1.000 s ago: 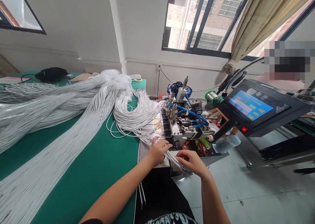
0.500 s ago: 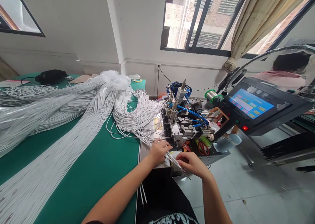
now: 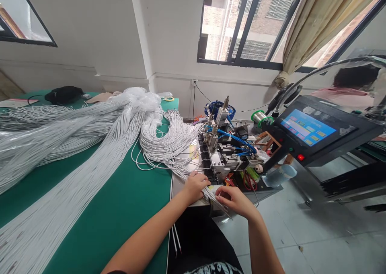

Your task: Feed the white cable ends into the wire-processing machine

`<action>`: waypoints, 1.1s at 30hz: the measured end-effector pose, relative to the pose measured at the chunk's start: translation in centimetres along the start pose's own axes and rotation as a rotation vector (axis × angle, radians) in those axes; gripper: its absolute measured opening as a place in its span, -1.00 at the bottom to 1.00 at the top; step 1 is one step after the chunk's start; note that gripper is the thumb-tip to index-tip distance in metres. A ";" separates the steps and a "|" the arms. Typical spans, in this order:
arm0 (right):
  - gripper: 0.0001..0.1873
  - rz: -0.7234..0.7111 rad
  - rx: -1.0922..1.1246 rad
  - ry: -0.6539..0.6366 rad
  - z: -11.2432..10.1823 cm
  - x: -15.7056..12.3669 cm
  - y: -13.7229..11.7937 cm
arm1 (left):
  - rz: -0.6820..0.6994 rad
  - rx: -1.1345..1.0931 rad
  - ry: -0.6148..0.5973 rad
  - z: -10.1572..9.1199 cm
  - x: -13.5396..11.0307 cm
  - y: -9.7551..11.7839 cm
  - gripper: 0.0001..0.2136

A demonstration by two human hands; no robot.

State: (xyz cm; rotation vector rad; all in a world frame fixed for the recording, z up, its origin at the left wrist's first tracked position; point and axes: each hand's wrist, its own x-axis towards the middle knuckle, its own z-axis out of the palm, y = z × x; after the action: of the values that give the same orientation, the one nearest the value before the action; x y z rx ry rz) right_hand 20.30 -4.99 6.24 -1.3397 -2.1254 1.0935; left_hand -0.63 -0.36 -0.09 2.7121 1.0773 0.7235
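Note:
White cables (image 3: 165, 145) lie in a large looped bundle at the right end of the green table. Several of them run under my left hand (image 3: 195, 187), whose fingers are closed over the strands at the machine's front corner. The loose cable ends (image 3: 212, 197) stick out to the right, past that hand. Beside these ends is my right hand (image 3: 231, 199), thumb and fingers pinched together at the strands; the exact grip is partly hidden. Just beyond both hands stands the bench machine (image 3: 215, 157) with metal cylinders and blue air hoses.
Long bundles of cable (image 3: 99, 161), partly in clear plastic, cover much of the green table (image 3: 129, 209). A control screen (image 3: 309, 125) stands at the right. Red-handled scissors (image 3: 249, 180) and a plastic container (image 3: 279, 175) are near the machine. A solder wire spool (image 3: 259, 117) sits behind.
Both hands stay in nearly the same place on the cables. The view has shifted very slightly, and the cable ends by my right hand lie a little closer together.

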 end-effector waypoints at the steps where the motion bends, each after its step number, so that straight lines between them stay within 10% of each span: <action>1: -0.83 0.001 -0.002 0.002 0.0 0.0 0.0 | -0.001 -0.005 0.000 0.0 0.0 0.0 -0.63; 33: -0.84 0.022 -0.067 -0.043 0.5 -0.1 0.0 | -0.015 -0.026 0.027 -0.3 0.1 0.2 -0.60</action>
State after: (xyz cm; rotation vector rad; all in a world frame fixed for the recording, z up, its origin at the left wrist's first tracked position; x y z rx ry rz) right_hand 20.07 -5.27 5.94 -1.3850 -2.2008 1.0785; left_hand -0.55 -0.44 0.30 2.6769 1.0851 0.7686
